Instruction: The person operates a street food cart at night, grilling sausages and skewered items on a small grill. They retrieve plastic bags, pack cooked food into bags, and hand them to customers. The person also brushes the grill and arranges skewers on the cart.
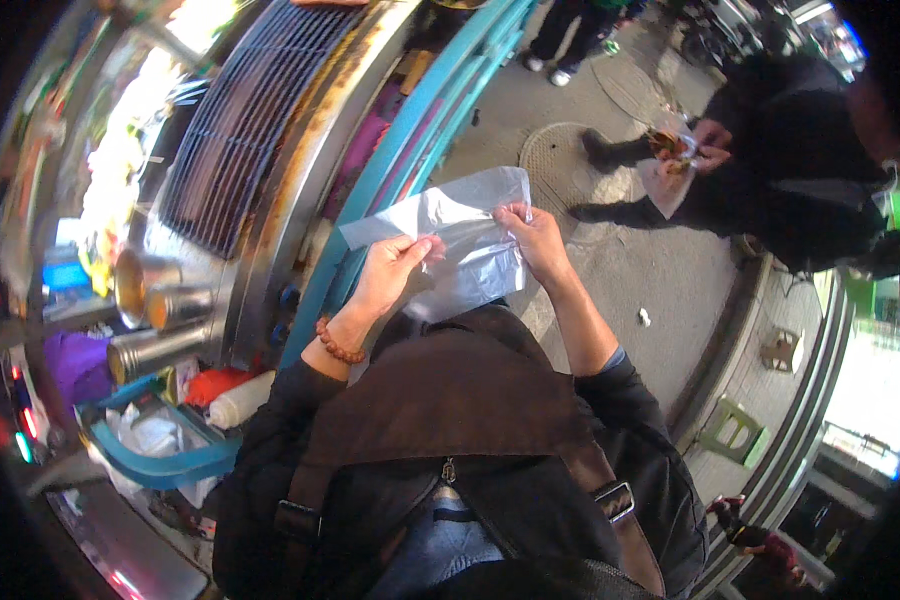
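A clear plastic bag (457, 202) is stretched between my two hands in front of my dark apron (450, 390). My left hand (394, 270), below a wrist with a brown bead bracelet (336, 343), pinches the bag between thumb and fingers. Its far corner on the right is gripped by my right hand (531, 236). The film looks thin, wrinkled and shiny, and nothing shows inside it. Both hands hang in the air just right of the blue counter edge (401, 172).
Left of me is a grill rack (229, 135) with a rusty steel rim, near metal canisters (165, 349). A blue basket (157, 472) and a white squeeze bottle (240, 399) sit nearer. A person in black (795, 165) stands at right holding a food bag (667, 172). Stools (731, 431) stand beyond.
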Motion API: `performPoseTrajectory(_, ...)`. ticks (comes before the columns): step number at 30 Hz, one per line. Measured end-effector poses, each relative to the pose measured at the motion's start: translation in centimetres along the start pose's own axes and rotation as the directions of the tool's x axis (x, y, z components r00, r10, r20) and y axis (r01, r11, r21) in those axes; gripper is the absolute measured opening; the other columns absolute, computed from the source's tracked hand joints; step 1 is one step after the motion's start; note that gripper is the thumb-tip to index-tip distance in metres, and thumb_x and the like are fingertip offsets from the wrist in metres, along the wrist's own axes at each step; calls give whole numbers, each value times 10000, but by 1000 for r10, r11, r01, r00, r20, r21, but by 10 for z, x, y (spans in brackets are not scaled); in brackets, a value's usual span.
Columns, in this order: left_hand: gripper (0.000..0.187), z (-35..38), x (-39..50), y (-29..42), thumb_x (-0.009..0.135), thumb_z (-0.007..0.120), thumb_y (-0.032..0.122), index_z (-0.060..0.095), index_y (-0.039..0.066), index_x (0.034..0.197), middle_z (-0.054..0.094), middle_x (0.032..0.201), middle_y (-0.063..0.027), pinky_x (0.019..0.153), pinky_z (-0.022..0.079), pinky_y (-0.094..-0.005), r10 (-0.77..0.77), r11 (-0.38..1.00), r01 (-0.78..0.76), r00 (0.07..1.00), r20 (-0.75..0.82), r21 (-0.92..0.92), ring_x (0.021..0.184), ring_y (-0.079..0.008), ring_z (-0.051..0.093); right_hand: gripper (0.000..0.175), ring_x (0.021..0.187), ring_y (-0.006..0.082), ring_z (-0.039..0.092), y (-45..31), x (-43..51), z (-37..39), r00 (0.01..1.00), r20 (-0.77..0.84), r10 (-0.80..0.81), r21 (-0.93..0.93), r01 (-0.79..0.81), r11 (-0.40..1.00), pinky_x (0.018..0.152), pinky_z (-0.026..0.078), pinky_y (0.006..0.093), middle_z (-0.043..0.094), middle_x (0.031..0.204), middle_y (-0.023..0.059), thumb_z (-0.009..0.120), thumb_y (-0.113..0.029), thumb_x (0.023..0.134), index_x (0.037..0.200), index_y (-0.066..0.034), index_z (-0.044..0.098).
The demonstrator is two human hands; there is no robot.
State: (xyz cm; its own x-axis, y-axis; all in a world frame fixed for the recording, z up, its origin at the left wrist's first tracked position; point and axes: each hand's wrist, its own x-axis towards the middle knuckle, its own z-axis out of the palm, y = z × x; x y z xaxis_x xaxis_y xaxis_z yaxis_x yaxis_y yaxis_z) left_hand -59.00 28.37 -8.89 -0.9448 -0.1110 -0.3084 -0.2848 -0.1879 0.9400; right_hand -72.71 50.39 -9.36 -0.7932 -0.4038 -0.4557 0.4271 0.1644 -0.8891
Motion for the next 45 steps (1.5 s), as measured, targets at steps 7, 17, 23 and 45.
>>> performPoseTrajectory(7,201,71,78,4,819,820,137,693,-13,860,704,806,-47,637,494,-305,278,881,-280,959,62,381,727,-111,629,315,852,256,630,-12,-32,-38,895,-80,-438,-573,318,755,811,512,381,650,928,132,724,-230,896,1087,5,636)
performPoseTrajectory(17,217,137,189,-11,902,727,99,565,106,758,642,751,-9,587,458,-231,-154,962,170,984,90,-215,676,-87,585,263,619,181,529,30,33,-156,834,-252,-492,-330,404,853,594,443,321,600,709,109,673,-193,941,805,28,624)
performPoseTrajectory(23,106,151,264,35,990,602,127,558,87,902,635,857,-21,676,528,-266,-148,797,203,979,142,-569,745,-116,617,220,729,389,594,31,30,-200,801,-328,-500,-614,222,757,673,496,446,634,804,166,728,-200,875,832,-6,632)
performPoseTrajectory(45,290,204,305,6,762,665,-19,746,71,1026,604,1092,-144,831,535,-385,-3,524,-470,833,554,710,965,-332,641,396,919,407,637,34,-17,-192,594,-766,-244,-553,-417,721,770,543,484,539,1165,182,612,28,763,1134,-100,666)
